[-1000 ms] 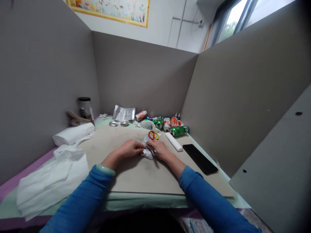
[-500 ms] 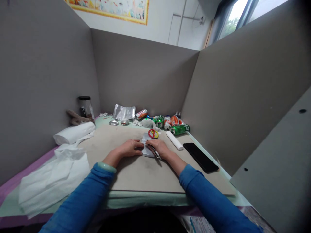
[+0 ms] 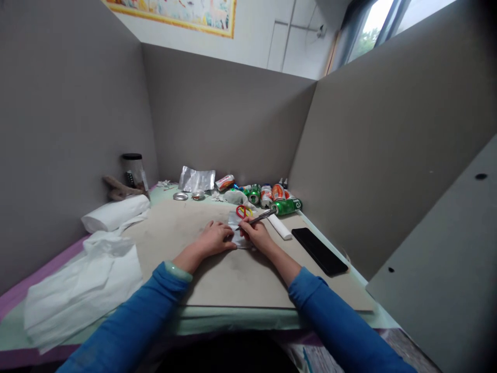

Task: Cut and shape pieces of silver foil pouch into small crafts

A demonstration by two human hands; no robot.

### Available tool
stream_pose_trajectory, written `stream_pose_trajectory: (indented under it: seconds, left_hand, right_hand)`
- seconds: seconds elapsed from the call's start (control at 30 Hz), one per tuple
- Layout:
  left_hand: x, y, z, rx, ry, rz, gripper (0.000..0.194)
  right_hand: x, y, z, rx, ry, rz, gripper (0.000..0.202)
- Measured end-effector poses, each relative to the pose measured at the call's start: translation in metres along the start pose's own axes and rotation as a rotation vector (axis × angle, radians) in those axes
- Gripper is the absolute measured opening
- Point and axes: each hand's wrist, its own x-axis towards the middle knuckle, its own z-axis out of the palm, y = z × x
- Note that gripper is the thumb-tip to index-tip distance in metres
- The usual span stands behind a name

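Note:
A small silvery sheet (image 3: 235,220) lies on the beige board (image 3: 248,285) in front of me. My right hand (image 3: 254,233) is closed on a dark pen (image 3: 262,216), its tip down on the sheet and its back end pointing up to the right. Flat beside it, my left hand (image 3: 215,238) rests with fingers spread, the fingertips at the sheet's left edge. Scissors with red and yellow handles (image 3: 243,211) lie just beyond the sheet, their blades hidden.
Several cans (image 3: 286,207) and a larger silver sheet (image 3: 196,179) line the back. On the right are a white strip (image 3: 279,226) and a black phone-like slab (image 3: 319,251). A paper roll (image 3: 116,212), loose white paper (image 3: 87,285) and a jar (image 3: 134,172) stand left.
The pen in my right hand has swung from pointing toward me to leaning up and right, tip on the sheet. My left hand has flattened and shifted slightly right.

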Motion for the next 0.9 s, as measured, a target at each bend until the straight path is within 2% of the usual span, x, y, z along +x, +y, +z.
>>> stream_pose_trajectory:
  seconds: [0.13,0.23,0.43,0.73,0.9]
  left_hand:
    - [0.003,-0.003,0.005,-0.007,0.02,0.018,0.042]
    - [0.004,-0.012,0.006,-0.038,-0.01,0.069,0.038]
    - [0.003,-0.025,0.004,-0.076,-0.095,0.111,0.034]
    - [0.0,-0.012,0.002,-0.004,-0.072,0.084,0.036]
    - [-0.001,-0.01,0.005,-0.034,-0.089,0.045,0.041]
  right_hand:
    - [-0.004,0.007,0.003,0.01,-0.016,0.084,0.021]
    - [-0.004,0.013,0.003,0.018,-0.019,0.108,0.02]
    - [-0.002,0.019,0.0,-0.097,-0.036,0.069,0.018]
    - [0.0,0.016,-0.005,-0.141,0.014,0.086,0.017]
    - [-0.007,0.013,-0.008,-0.192,-0.015,0.012,0.019]
